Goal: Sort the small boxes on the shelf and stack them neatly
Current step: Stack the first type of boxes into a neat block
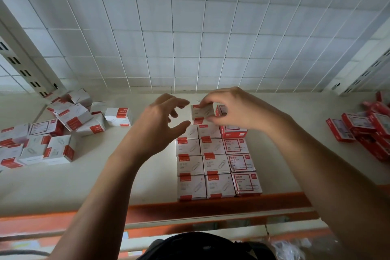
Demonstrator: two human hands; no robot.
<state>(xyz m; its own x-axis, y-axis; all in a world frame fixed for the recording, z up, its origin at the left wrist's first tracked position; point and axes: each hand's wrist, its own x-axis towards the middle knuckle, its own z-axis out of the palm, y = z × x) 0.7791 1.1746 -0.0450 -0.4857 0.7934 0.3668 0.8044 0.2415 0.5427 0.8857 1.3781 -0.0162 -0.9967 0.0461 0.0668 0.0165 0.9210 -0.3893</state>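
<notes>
A: Your right grip (238, 110) pinches a small white box (202, 112), fingertips on its far edge and thumb under its near edge.

B: You hold that box tilted at the back end of the grid (213, 164), over the middle column. I cannot tell whether it touches the boxes under it.

A: Your left grip (160, 124) is released: fingers spread and loosely curved, holding nothing, just left of the box and apart from it.

B: The grid in front of you stands on the shelf (105, 175), three columns side by side, running back from the orange front edge (190, 207). The two left columns show white tops with a red band; the right column shows red-framed labels.

A: To your left lies a loose heap (69, 116) of white and red boxes, some flat, some tipped against each other, well apart from the grid.

B: Far to your right sits a jumble of red boxes (363, 129). Behind it all rises a white wire panel (190, 38).
</notes>
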